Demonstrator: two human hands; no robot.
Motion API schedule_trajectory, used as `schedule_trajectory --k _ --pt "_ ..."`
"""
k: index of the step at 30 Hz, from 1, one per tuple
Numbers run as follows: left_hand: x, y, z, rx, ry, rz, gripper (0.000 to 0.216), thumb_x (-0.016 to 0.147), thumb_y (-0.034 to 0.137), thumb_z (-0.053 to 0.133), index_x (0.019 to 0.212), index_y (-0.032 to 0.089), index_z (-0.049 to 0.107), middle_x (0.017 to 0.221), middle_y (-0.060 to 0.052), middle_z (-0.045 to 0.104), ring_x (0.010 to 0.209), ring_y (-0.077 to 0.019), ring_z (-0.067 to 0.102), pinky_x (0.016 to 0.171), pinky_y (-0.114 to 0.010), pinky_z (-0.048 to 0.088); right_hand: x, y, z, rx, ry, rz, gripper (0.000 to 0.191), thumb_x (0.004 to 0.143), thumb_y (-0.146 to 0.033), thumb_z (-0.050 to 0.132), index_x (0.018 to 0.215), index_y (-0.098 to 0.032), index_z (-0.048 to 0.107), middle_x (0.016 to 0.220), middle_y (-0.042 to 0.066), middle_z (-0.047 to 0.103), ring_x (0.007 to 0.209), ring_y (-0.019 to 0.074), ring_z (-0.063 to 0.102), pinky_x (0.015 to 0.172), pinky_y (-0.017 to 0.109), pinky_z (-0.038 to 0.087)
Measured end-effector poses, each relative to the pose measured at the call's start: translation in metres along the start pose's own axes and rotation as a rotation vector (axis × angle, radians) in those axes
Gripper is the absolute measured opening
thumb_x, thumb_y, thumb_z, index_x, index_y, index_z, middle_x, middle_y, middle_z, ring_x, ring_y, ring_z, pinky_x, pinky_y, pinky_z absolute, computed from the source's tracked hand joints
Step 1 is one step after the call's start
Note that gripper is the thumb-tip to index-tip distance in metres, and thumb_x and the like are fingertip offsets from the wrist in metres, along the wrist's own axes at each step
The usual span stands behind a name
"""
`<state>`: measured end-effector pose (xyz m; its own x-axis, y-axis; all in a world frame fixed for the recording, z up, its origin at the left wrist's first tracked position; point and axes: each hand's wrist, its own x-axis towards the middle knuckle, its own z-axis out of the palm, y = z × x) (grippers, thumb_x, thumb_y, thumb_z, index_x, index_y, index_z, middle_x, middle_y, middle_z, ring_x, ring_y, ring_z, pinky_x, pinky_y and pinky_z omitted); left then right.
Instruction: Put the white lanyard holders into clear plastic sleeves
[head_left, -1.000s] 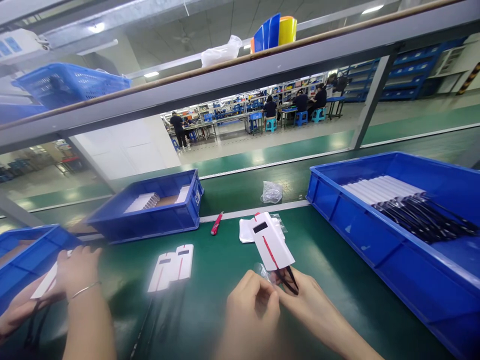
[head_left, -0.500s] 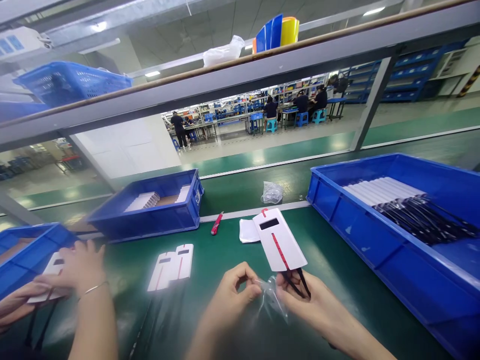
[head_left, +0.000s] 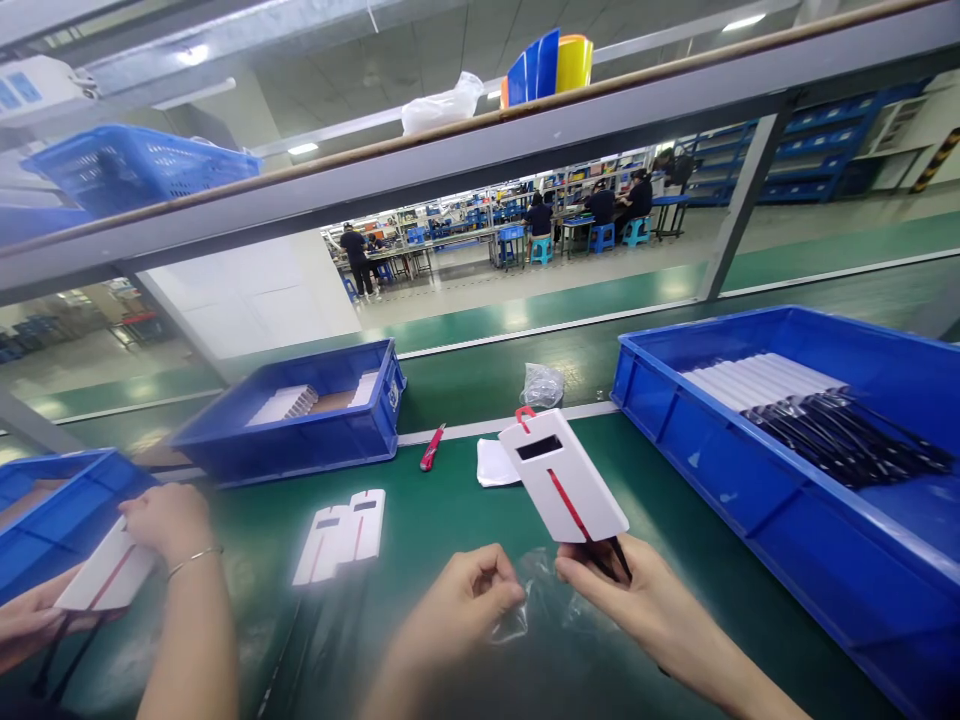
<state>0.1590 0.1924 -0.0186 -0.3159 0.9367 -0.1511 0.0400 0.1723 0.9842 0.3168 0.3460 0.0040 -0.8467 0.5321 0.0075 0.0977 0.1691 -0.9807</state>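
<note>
My right hand (head_left: 637,595) grips a flat white device (head_left: 564,480) by its lower end, where black cables (head_left: 621,560) come out. The device has a black window, a red stripe down its face and a red loop at its top. Left of it, my left hand (head_left: 480,595) is closed in a pinch on a clear plastic bag (head_left: 536,590), which hangs crumpled and blurred between my hands. Two similar white devices (head_left: 321,545) lie overlapping on the green bench, their cables toward me. Beyond the held device is a small white stack (head_left: 495,463), partly covered by it.
A blue bin (head_left: 750,480) on the right holds several cabled devices; another blue bin (head_left: 292,445) holds white pieces. A red cutter knife (head_left: 432,448) and crumpled plastic (head_left: 543,385) lie farther back. At left, a co-worker's hands (head_left: 169,520) hold a similar device beside a blue bin (head_left: 67,510).
The plastic, earlier bunched between both hands by the cables, has come away from my right hand's fingertips. The held device has tilted slightly. The co-worker's hand has shifted on their device.
</note>
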Motion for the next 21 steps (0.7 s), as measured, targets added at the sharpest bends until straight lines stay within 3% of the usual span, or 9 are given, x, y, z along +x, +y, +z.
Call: schedule_trajectory --k 4,9,13,17,21 --pt "-0.003 0.006 -0.005 -0.009 -0.022 -0.002 0.029 0.088 0.041 0.064 0.079 0.016 0.053 0.068 0.003 0.051 0.054 -0.0084 0.050 0.053 -0.019 0.038 0.001 0.002 0.000 0.011 0.020 -0.007 0.040 0.081 -0.059 0.067 0.089 -0.020 0.065 0.091 0.006 0.071 0.093 0.0260 0.068 0.080 0.028 0.057" --pt "-0.005 0.016 -0.005 0.044 -0.060 -0.024 0.024 0.086 0.036 0.063 0.077 0.016 0.054 0.061 0.004 0.049 0.049 -0.0080 0.045 0.047 -0.019 0.033 0.001 0.003 -0.003 0.030 -0.054 -0.016 0.043 0.079 -0.057 0.072 0.097 -0.019 0.065 0.103 0.008 0.072 0.109 0.0278 0.066 0.094 0.032 0.055" --pt "-0.007 0.022 -0.004 0.147 -0.063 -0.038 0.016 0.085 0.030 0.062 0.077 0.016 0.059 0.064 0.002 0.055 0.056 -0.0105 0.051 0.054 -0.021 0.037 0.001 0.007 -0.002 0.002 -0.104 -0.014 0.033 0.086 -0.048 0.068 0.097 -0.018 0.067 0.101 0.007 0.073 0.103 0.0260 0.068 0.089 0.031 0.055" --pt "-0.006 0.025 0.001 0.208 -0.048 -0.025 0.017 0.074 0.026 0.074 0.087 0.017 0.068 0.082 -0.002 0.069 0.076 -0.0159 0.059 0.070 -0.024 0.043 0.001 0.012 0.005 -0.033 -0.122 -0.032 0.025 0.094 -0.043 0.060 0.097 -0.018 0.065 0.097 0.004 0.071 0.097 0.0241 0.067 0.082 0.028 0.052" --pt "-0.001 0.024 0.007 0.226 0.035 -0.012 0.013 0.078 0.027 0.070 0.074 0.016 0.065 0.072 0.000 0.064 0.072 -0.0153 0.056 0.068 -0.024 0.042 0.003 0.011 0.006 -0.054 -0.102 -0.032 0.021 0.095 -0.041 0.058 0.093 -0.020 0.061 0.095 0.002 0.069 0.095 0.0237 0.065 0.081 0.028 0.050"
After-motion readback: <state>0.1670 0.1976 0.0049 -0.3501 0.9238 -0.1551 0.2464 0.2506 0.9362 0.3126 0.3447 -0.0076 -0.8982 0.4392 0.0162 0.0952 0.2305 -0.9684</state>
